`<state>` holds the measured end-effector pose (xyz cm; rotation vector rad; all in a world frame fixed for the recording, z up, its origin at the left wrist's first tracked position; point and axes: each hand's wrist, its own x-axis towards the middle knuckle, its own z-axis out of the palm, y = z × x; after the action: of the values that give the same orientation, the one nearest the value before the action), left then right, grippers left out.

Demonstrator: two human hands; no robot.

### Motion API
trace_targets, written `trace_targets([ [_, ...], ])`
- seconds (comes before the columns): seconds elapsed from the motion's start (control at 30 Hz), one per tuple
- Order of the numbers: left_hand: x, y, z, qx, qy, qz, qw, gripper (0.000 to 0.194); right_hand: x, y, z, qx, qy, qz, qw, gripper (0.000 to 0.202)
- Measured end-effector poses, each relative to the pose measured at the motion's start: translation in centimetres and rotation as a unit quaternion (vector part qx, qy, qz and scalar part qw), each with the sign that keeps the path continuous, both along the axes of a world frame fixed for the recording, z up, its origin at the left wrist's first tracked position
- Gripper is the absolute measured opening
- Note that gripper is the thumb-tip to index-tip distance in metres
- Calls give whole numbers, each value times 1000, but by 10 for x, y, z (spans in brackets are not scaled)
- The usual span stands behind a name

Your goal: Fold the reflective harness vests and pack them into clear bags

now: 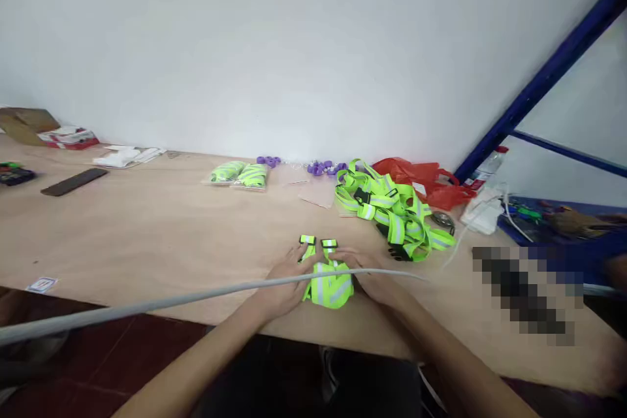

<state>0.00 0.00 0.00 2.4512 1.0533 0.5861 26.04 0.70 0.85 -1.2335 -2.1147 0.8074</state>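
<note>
A neon yellow-green reflective strap harness (333, 290), folded into a small bundle with silver stripes, lies on the wooden table close to its front edge. Two strap ends with black buckles stick out from its far side. My left hand (287, 284) grips the bundle from the left, its fingers closed over the straps. From the right, my right hand (368, 274) holds it too, fingers bent over the strap near the buckle. A pale cable (235, 287) crosses in front of the camera and covers part of both hands and the bundle.
A tangled heap of reflective straps (401, 215) lies right of centre, beside a red plastic bag (421, 176). Two packed clear bags (252, 176), purple rings (323, 168) and flat clear bags (318, 192) are near the wall. A dark phone-like slab (74, 181) lies left.
</note>
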Motion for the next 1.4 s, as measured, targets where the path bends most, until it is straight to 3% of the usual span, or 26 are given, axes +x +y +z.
trace_targets([
  [0.1, -1, -1, 5, 5, 3, -14, 1000, 50, -2, 8, 3, 18, -57, 87, 994, 51],
  [0.17, -2, -2, 6, 9, 10, -25, 1000, 51, -4, 12, 5, 24, -94, 109, 989, 48],
  [0.3, -1, -2, 6, 12, 15, -19, 1000, 46, -6, 19, 2, 32, -141, 90, 985, 47],
  [0.47, 6, -4, 1, 14, 9, 14, 1000, 41, -9, 21, -18, 74, -162, 69, 982, 44],
  [0.6, 11, -6, -2, 20, 23, 38, 999, 41, -17, 14, -29, 89, -105, 31, 990, 46],
  [0.8, 11, -5, 3, 13, 41, 37, 998, 45, -37, -5, -29, 48, 72, -111, 990, 49],
  [0.9, 12, -5, 3, 20, 38, 27, 999, 47, -40, -22, -27, 30, 92, -110, 989, 55],
  [1.07, 16, -7, -2, 4, 14, 58, 998, 42, -33, -52, -22, 88, -55, -28, 994, 77],
  [1.2, 8, -9, 3, -18, 3, 22, 1000, 46, -31, -52, -13, 91, -179, 30, 979, 68],
  [1.4, -14, -18, 17, -79, 23, -71, 994, 91, -32, -56, -4, 119, -230, 53, 964, 69],
])
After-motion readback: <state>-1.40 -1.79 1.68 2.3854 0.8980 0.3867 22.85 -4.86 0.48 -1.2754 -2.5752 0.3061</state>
